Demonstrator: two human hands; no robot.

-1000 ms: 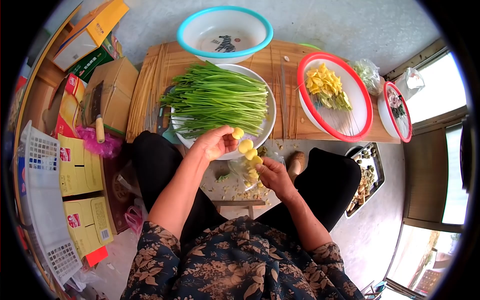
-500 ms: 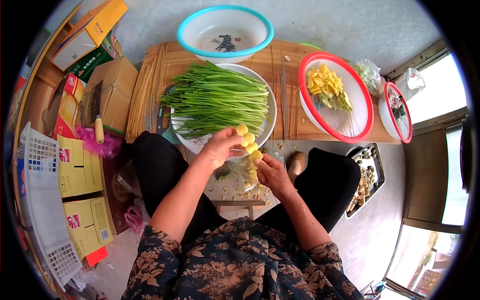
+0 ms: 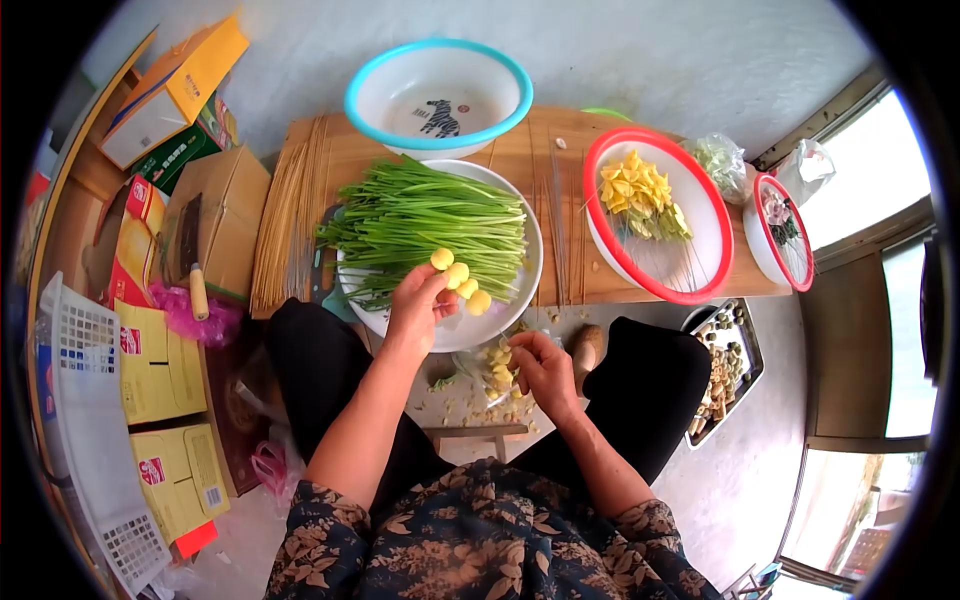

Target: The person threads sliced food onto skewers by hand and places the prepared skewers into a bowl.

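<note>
Several round yellow slices [image 3: 457, 275] stand out in a slanting row from my left hand [image 3: 418, 305], whose fingers are closed on them near the front of the white plate [image 3: 532, 270]. Long green stalks [image 3: 435, 220] lie across that plate. My right hand [image 3: 543, 370] is lower and to the right, apart from the row, its thumb and fingers pinched together; anything between them is too small to make out. Just beside it, a clear plastic bag [image 3: 492, 370] with yellow pieces hangs below the table edge.
On the wooden table [image 3: 560, 200] are thin sticks [image 3: 285, 220], a blue-rimmed basin [image 3: 440, 95], a red-rimmed basin [image 3: 690, 180] with yellow skewered pieces, and a smaller red-rimmed basin [image 3: 775, 230]. A tray [image 3: 740, 370] of pieces lies at the right. Boxes [image 3: 165, 365] are stacked left.
My right hand has come away from the yellow slices and moved slightly down and right. My left hand has shifted left with the slices. The whole view has tilted a little upward.
</note>
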